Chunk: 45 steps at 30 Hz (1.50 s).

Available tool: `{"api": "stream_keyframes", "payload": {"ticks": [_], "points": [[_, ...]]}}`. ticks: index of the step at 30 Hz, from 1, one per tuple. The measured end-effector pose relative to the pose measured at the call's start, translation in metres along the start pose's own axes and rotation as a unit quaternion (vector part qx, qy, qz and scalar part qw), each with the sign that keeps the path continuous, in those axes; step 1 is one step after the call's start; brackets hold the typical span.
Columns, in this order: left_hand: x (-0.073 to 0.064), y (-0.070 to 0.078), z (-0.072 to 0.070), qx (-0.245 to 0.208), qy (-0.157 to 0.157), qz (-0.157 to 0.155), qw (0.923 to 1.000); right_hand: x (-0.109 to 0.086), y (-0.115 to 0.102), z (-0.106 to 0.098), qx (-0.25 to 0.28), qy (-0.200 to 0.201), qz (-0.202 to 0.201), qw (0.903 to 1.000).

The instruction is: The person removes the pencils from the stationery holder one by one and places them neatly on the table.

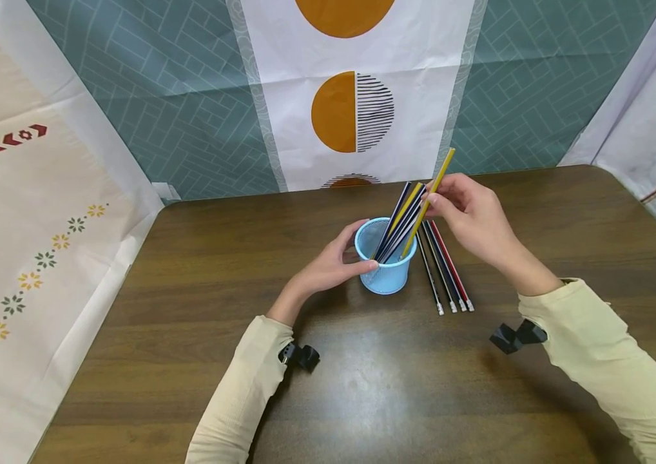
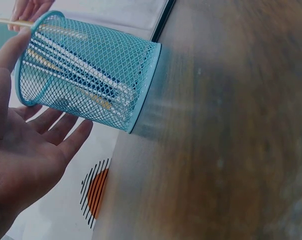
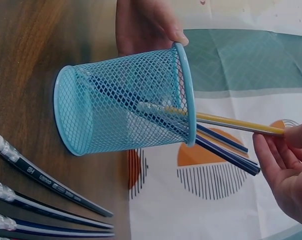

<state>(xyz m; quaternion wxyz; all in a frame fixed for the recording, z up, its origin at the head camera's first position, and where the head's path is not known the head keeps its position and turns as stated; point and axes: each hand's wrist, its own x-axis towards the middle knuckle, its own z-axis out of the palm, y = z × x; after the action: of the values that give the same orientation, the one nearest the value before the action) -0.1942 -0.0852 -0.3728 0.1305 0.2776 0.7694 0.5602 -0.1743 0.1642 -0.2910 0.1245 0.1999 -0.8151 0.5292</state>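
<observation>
A light blue mesh pencil cup (image 1: 385,281) stands upright on the table. My left hand (image 1: 330,265) grips it, thumb at the near rim and the other fingers around its far left side. A yellow pencil (image 1: 446,165) is pinched between the thumb and fingers of my right hand (image 1: 473,212). Its eraser end (image 3: 153,108) is down inside the cup, seen through the mesh in the right wrist view. Several dark striped pencils (image 3: 226,154) and another yellow one lean in the cup toward the right.
Right of the cup, several pencils (image 1: 443,267) lie side by side on the brown wooden table (image 1: 218,386), erasers toward me; one is red. A patterned cloth (image 1: 421,103) hangs behind the table's far edge. Each sleeve carries a black wrist mount (image 1: 517,336).
</observation>
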Motion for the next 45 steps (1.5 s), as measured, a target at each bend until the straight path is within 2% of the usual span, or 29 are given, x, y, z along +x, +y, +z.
{"api": "stream_keyframes", "payload": {"ticks": [12, 20, 29, 34, 45], "points": [[0.001, 0.000, -0.001, -0.001, 0.002, 0.003, 1.0000, 0.005, -0.013, -0.006, -0.030, 0.036, -0.010, 0.9988], [0.001, 0.000, -0.001, -0.003, 0.001, 0.001, 1.0000, 0.005, -0.021, -0.010, -0.012, 0.056, -0.049, 0.9972], [0.001, -0.001, -0.001, -0.003, 0.001, 0.000, 1.0000, 0.006, -0.025, -0.014, -0.006, 0.082, -0.070, 0.9941], [0.000, 0.000, -0.001, -0.002, -0.001, -0.001, 1.0000, 0.006, -0.027, -0.015, -0.001, 0.084, -0.081, 0.9932], [-0.001, 0.001, 0.000, -0.004, 0.000, -0.005, 1.0000, 0.006, -0.027, -0.018, -0.015, 0.086, -0.072, 0.9935]]}}
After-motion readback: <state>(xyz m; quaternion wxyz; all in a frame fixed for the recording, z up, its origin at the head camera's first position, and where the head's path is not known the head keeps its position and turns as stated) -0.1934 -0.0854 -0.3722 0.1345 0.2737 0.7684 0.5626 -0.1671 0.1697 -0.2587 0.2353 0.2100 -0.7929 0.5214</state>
